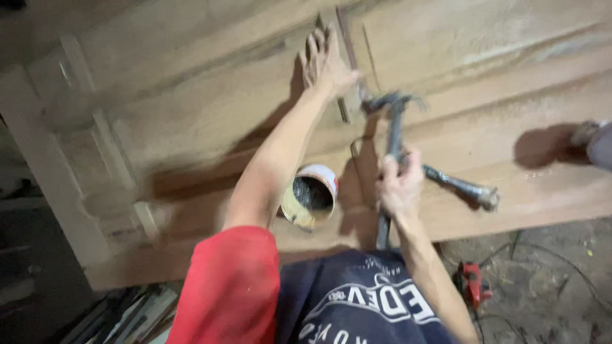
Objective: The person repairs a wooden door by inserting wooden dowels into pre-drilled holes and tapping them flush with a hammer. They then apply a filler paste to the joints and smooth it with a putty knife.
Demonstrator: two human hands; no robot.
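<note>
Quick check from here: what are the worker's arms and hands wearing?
Both hands, left hand and right hand, are bare: no gloves, rings or watch visible. The forearms are uncovered. A red short sleeve covers the left upper arm; the chest shows a dark navy shirt with white print.

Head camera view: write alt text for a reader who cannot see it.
A person's right hand grips a claw hammer over a wooden door panel, while the left hand presses flat on the wood. An open tin and a second tool lie nearby.
</note>
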